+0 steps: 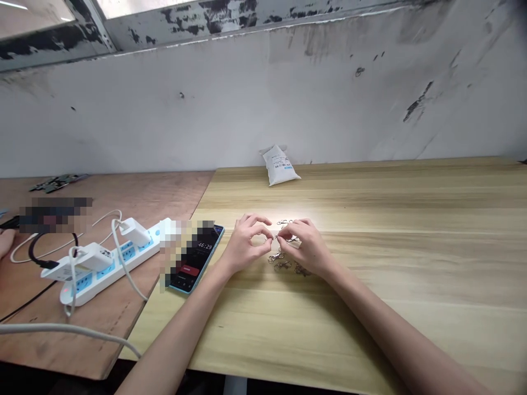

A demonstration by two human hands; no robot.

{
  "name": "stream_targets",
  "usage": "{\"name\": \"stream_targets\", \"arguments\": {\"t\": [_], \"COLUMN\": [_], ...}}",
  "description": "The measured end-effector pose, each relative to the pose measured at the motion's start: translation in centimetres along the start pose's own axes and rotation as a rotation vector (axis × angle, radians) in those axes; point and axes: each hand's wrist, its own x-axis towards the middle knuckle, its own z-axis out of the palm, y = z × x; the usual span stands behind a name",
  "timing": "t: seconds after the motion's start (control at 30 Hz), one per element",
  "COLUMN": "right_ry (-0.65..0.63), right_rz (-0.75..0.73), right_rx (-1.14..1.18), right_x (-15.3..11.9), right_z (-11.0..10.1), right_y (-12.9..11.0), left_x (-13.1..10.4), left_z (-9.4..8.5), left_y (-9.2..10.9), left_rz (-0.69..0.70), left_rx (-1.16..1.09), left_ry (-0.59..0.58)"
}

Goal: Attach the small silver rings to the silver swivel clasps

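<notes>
Over my remote feed I can read one number: 46:29, in pale digits [205,246] on the dark screen of the phone [199,257]. Lower on that screen I see a red button [187,269], its lettering too small for me to make out. The white bag [278,174] shows me lines of fine print, a barcode [282,165] and a blue patch [289,168], all too tiny to read.

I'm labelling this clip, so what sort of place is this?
Probably a small workshop: the scuffed wall, a power strip with chargers plugged in, and small metal clasps lying on a wood-grained table suggest it.
</notes>
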Motion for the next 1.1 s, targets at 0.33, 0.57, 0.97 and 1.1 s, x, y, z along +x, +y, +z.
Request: {"name": "stream_targets", "arguments": {"t": [0.33,0.57,0.97,1.1], "right_ry": [0.007,-0.098,-0.085,-0.14], "right_rz": [-0.06,-0.173,0.146,0.233], "right_rx": [0.126,0.016,0.303,0.415], "right_x": [0.2,0.0,0.2,0.2], "right_z": [-0.2,-0.1,-0.4,-0.8], "right_y": [-0.5,-0.9,-0.9,-0.5], "left_x": [-0.1,-0.1,0.0,-0.1], "left_z": [0.3,0.1,-0.4,-0.7], "left_y": [-0.4,-0.5,0.8,0.6], "left_rz": [-0.027,-0.038,0.058,0.041], "left_rx": [0.151,0.183,0.094,0.072], "left_ry": [0.004,0.054,0.178,0.222]}}
